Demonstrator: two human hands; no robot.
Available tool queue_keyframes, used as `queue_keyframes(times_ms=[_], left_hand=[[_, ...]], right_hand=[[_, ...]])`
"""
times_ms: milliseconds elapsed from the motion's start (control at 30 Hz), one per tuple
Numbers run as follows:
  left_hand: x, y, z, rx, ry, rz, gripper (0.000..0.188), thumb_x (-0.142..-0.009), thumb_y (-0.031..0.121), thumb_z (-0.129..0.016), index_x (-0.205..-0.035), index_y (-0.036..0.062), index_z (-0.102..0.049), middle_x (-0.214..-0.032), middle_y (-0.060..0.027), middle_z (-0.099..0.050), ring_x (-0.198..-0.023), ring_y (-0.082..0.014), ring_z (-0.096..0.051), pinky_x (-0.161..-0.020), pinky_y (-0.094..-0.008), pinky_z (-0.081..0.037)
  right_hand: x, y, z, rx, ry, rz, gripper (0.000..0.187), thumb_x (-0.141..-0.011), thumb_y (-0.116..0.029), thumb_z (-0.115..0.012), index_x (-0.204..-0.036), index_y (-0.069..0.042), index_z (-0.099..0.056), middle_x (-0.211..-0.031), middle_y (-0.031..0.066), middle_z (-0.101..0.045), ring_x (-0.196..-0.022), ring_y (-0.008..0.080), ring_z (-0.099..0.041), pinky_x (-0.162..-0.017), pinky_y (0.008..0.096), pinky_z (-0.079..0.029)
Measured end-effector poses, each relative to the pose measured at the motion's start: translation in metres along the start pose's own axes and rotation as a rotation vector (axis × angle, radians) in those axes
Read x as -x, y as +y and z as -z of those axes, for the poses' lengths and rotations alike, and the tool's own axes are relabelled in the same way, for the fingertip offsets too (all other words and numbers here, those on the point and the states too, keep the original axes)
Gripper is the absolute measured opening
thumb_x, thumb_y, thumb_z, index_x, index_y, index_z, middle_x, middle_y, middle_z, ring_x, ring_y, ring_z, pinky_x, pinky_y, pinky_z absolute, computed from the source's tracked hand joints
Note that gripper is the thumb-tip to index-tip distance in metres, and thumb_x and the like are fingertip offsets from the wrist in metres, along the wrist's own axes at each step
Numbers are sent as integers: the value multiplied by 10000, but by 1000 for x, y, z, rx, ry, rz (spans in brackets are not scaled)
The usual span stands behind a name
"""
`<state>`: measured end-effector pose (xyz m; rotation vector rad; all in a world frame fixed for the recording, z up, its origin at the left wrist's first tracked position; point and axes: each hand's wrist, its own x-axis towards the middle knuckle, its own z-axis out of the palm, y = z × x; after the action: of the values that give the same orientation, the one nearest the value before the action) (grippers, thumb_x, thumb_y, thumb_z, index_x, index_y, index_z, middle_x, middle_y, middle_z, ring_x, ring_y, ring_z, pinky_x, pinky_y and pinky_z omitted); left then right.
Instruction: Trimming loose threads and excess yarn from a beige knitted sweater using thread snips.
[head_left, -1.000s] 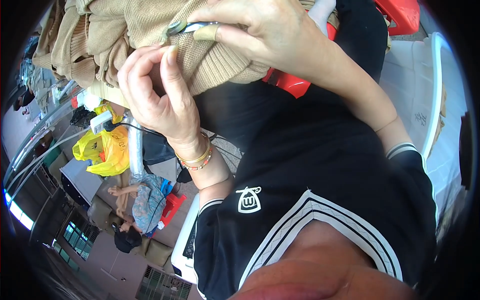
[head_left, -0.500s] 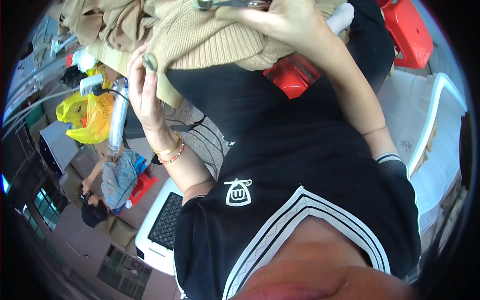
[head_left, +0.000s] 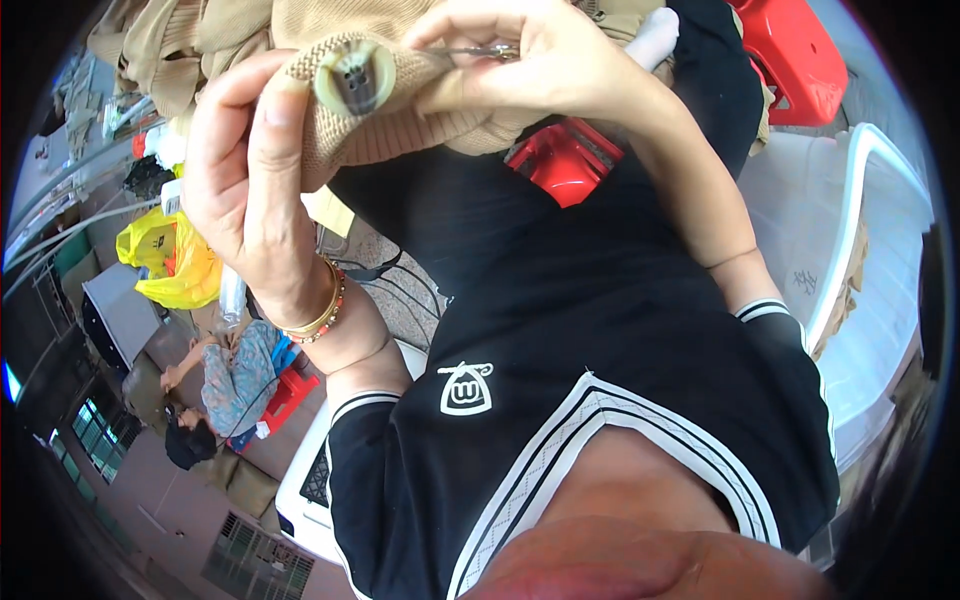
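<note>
A beige knit garment is lifted up in front of me, its edge pinched by my left hand. On that raised edge sits a large round button, pale green round a dark centre, right beside my left thumb. My right hand is closed round small metal scissors, whose blades point left toward the button; most of the handle is hidden in the palm. The right fingers also touch the knit. More of the beige knit lies over my lap.
Red plastic stools stand at the upper right and between my knees. A white bin is at my right. To the left are a yellow plastic bag, cables, and another person seated on a red stool.
My left hand has moved up and right, raising the knit edge with the button close to view. The scissors and my right hand have come down beside that edge.
</note>
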<state>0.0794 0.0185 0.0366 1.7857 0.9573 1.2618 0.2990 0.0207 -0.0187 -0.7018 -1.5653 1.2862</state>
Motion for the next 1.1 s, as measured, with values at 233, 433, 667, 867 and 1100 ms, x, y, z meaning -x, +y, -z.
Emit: queue_keyframes(times_ms=[233, 433, 667, 867, 1100], left_hand=[[-5, 3, -5, -101, -112, 108, 222, -995, 110, -565, -1148, -22, -657, -1010, -30, -668, -919, -51, -566, -820, -162, -403], [10, 7, -34, -108, -106, 248, 217, -971, 63, -609, -1165, -28, -644, -1018, -28, -668, -911, -53, -584, -826, -169, -434], [-2, 2, -34, -583, -155, -180, 234, -846, 50, -738, -1080, 72, -742, -892, -18, -616, -773, -107, -552, -722, -232, -446], [-12, 0, -48, -674, -228, -268, 222, -787, 76, -785, -1007, 94, -758, -832, -45, -625, -753, -175, -576, -696, -281, -458], [-1, -6, -53, -566, -188, -220, 232, -816, 30, -749, -1042, 80, -736, -857, -56, -648, -769, -170, -592, -686, -267, -471]], right_hand=[[23, -26, 55, 182, 143, 138, 222, -833, -18, -753, -1040, 41, -698, -931, 50, -705, -799, 42, -592, -690, 200, -484], [45, -17, 80, 745, 187, 259, 260, -756, 42, -652, -1013, 18, -678, -862, 127, -713, -815, 186, -713, -706, 279, -543], [41, -8, 62, 541, 278, 207, 267, -756, 26, -629, -1019, 21, -676, -872, 143, -709, -766, 213, -714, -675, 298, -548], [47, -25, 50, 789, 387, 352, 475, -709, 19, -654, -1180, -41, -632, -956, 132, -697, -795, 252, -690, -666, 308, -536], [46, -47, 22, 1189, 159, 284, 436, -706, -21, -691, -1136, -58, -630, -1060, 120, -677, -880, 279, -691, -695, 337, -555]])
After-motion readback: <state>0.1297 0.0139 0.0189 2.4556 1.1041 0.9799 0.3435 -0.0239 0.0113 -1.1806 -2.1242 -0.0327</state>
